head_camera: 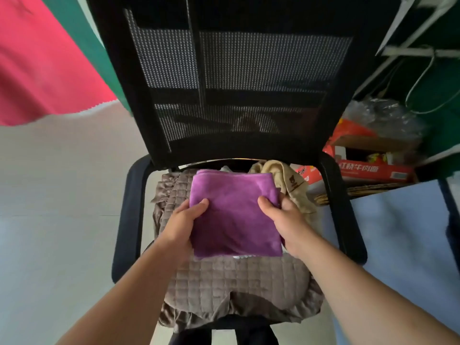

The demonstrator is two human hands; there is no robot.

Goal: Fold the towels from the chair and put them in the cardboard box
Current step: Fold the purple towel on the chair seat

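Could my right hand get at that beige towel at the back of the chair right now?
Probably not right away. The right hand grips the purple towel together with the left hand. The beige towel lies uncovered just beyond it, so letting go would free the way.

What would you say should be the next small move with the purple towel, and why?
Probably lift the purple towel off the chair and carry it toward the box. It already looks folded into a neat rectangle, and the left hand and right hand grip its opposite edges. A beige towel behind it is unfolded.
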